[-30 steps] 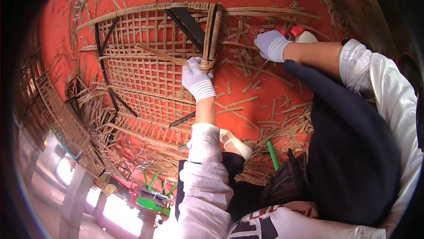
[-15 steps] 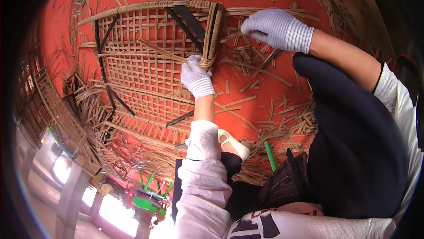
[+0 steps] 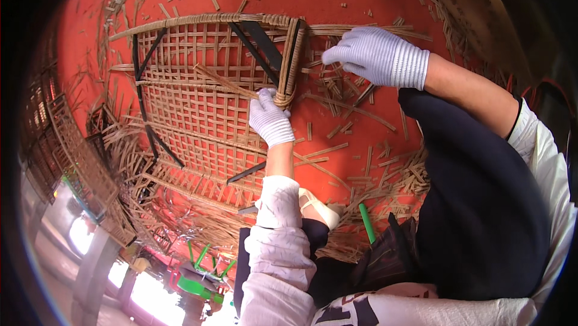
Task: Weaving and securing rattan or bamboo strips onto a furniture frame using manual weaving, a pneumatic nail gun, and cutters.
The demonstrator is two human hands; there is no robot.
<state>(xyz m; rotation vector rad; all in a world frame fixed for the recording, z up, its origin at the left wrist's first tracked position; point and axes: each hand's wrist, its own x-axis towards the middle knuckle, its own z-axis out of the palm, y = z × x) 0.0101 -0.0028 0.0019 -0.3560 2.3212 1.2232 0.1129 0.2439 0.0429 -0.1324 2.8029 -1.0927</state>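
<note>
A woven rattan panel (image 3: 198, 106) with black frame bars lies before me, its right end edged by a bound rim. My left hand (image 3: 269, 119), in a pale striped glove, is closed at that rim's lower corner on a flat rattan strip (image 3: 223, 79). The strip's loose end slants up and left across the weave. To the right of the panel, my right hand (image 3: 373, 56) wears a similar glove. Its fingers are curled together and point left, apart from the rim; whatever they may hold is hidden. Long rattan strands (image 3: 337, 29) run from the panel's upper right corner behind this hand.
Short rattan offcuts (image 3: 361, 100) are scattered over the red floor (image 3: 325, 175). A brown board or carton (image 3: 475, 12) stands at the upper right. More woven panels (image 3: 78, 151) and loose strands lie at the left. A green rod (image 3: 367, 223) is near my knees.
The panel and both hands sit slightly lower in view. My right hand has turned a little, its fingers now pointing left. My left hand keeps its grip on the strip at the corner.
</note>
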